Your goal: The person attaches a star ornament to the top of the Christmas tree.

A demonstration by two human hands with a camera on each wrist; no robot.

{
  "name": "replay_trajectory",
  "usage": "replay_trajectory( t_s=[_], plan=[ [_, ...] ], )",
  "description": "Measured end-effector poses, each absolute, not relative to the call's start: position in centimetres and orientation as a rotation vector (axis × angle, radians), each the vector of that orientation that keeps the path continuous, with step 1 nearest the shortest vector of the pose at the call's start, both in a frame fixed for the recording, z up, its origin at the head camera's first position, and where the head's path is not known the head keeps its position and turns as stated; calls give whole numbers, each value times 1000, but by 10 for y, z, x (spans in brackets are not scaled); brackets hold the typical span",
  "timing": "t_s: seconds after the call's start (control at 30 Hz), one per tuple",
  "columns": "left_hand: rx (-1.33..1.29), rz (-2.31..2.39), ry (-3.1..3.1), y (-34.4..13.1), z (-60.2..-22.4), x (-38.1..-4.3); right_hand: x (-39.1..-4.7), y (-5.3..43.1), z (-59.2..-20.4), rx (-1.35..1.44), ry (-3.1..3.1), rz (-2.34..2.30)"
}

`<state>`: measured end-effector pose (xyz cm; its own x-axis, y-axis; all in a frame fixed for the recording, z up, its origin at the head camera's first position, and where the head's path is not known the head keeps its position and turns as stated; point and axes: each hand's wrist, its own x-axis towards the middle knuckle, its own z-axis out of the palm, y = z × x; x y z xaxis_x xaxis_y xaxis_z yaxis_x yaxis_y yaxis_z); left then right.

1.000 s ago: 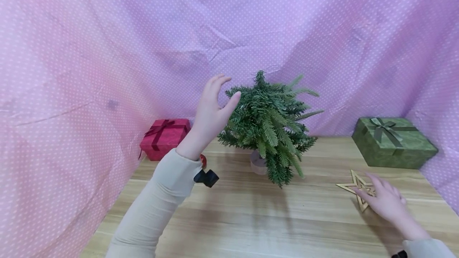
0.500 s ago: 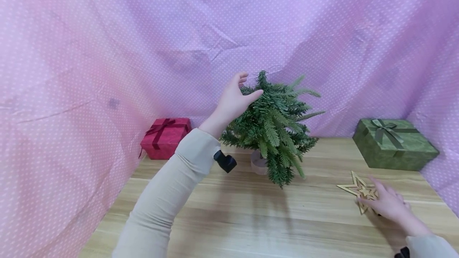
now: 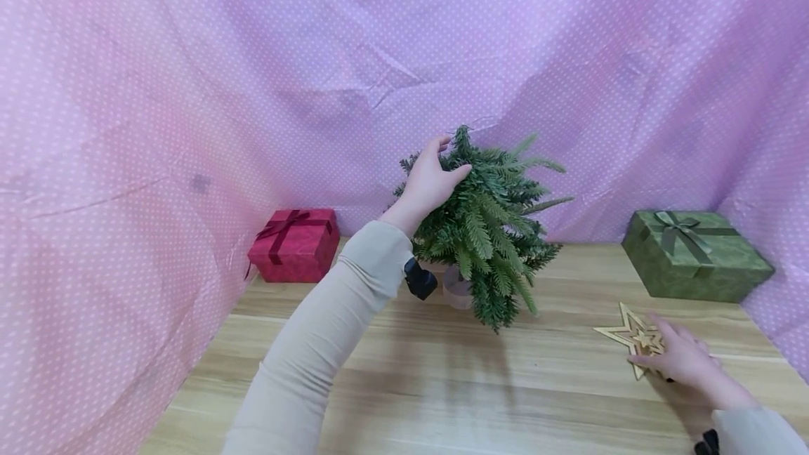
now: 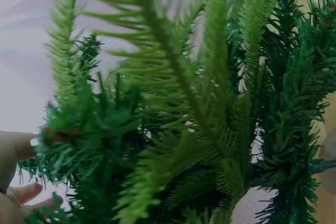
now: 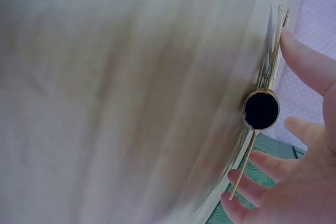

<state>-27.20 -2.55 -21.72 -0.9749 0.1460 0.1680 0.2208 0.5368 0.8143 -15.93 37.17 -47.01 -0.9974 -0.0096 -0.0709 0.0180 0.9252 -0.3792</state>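
Note:
A small artificial Christmas tree (image 3: 489, 216) stands at the middle of the table on a pale round base (image 3: 456, 290). My left hand (image 3: 431, 185) reaches to its upper branches, thumb and fingers spread on either side near the tip. Up close in the left wrist view, green sprigs (image 4: 173, 77) cover most of the picture, with some fingers (image 4: 26, 192) behind them. A gold star tree topper (image 3: 622, 334) lies at the right, partly under my right hand (image 3: 685, 360). The right wrist view shows its dark round socket (image 5: 261, 109), and my thumb (image 5: 304, 59) right at the star's edge.
A red gift box (image 3: 293, 248) with a dark ribbon stands behind to the left. A green gift box (image 3: 695, 255) with a bow stands at the back right. Pink dotted cloth (image 3: 316, 55) hangs round the wooden table (image 3: 404, 385).
My left hand has moved right, from beside the tree to in front of its upper branches. My right hand stays at the star with slight shifts of the fingers.

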Motion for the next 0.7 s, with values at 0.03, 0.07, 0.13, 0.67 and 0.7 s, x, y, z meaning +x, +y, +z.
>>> replay_trajectory(
  t_s=[0.03,0.07,0.13,0.67,0.7],
  plan=[
    [-321,-1441,-2681,-25,-218,-272,-160,372,-471,5,3016,-591],
    [-319,-1448,-2675,-24,-218,-272,-160,372,-471,4,3018,-590],
    [-320,-1462,-2663,-24,-220,-272,-160,372,-472,-2,3029,-585],
    [-333,-1378,-2672,-22,-234,-277,-170,372,-479,-203,3094,-676],
    [-338,-1363,-2676,-21,-235,-277,-170,372,-479,-203,3094,-674]
  ],
)
